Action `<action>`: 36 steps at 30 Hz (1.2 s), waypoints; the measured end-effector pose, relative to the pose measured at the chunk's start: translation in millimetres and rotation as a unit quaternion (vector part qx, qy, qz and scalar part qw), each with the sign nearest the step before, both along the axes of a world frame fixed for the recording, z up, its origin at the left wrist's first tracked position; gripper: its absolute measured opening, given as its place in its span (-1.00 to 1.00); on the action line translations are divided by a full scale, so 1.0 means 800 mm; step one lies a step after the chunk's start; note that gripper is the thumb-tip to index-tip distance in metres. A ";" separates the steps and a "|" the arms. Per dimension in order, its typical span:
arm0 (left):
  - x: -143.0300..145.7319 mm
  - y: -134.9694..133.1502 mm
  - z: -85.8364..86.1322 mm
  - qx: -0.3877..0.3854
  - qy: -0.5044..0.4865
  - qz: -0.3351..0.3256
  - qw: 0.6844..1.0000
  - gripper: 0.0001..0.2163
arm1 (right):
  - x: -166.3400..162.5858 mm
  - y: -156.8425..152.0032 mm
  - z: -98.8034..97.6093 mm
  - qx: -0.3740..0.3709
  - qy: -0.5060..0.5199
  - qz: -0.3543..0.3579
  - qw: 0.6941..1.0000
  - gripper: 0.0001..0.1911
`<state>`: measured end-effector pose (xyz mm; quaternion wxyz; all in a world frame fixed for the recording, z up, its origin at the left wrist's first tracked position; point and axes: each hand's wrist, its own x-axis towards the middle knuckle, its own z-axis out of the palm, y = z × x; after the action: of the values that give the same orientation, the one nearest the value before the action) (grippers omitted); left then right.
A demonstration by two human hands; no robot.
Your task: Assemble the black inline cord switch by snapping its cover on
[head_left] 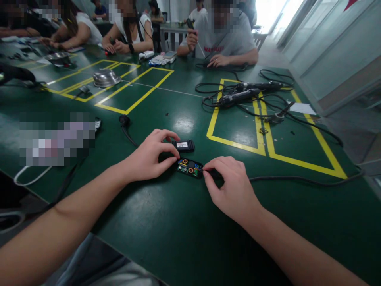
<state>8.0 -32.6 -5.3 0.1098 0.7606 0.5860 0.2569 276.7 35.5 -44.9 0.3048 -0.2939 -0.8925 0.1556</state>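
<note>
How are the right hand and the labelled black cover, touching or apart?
Apart: the head view shows green tabletop between the right hand and the black cover.

This looks like a shared electronics workshop or training room. A long green desk (143,214) spans the frame, its top divided into rectangles by yellow tape (235,145). At the centre lies a bare circuit board (190,169) in an open black case; black cords (297,178) run across the right side. Along the far edge people sit working, one at top centre (232,45) holding a screwdriver-like tool (189,24). Glazed partitions (330,47) line the upper right.
</note>
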 end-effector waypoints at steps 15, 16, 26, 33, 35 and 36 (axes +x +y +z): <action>-0.002 0.005 -0.003 0.011 -0.080 0.014 0.997 -0.68 | 0.000 -0.003 -0.002 -0.042 0.034 -0.012 0.998 -0.52; -0.002 0.001 0.000 0.013 -0.088 -0.011 0.996 -0.69 | 0.000 -0.003 -0.001 -0.045 0.031 -0.010 0.998 -0.48; 0.004 -0.002 0.000 -0.044 -0.071 -0.085 0.993 -0.74 | 0.000 -0.002 0.000 -0.032 -0.007 0.011 0.999 -0.71; 0.006 -0.003 0.000 -0.046 -0.055 -0.086 0.994 -0.75 | -0.001 -0.001 -0.002 -0.027 -0.015 0.008 0.999 -0.72; 0.007 -0.003 0.001 -0.046 -0.051 -0.086 0.994 -0.75 | -0.001 -0.001 -0.003 -0.024 -0.015 0.007 1.000 -0.72; 0.008 -0.003 0.001 -0.048 -0.049 -0.086 0.994 -0.75 | -0.001 -0.001 -0.004 -0.021 -0.014 0.006 1.000 -0.72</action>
<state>14.4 -34.7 -4.5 0.1964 0.7886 0.5240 0.2550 276.2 35.0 -47.7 0.2854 -0.2969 -0.8949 0.1719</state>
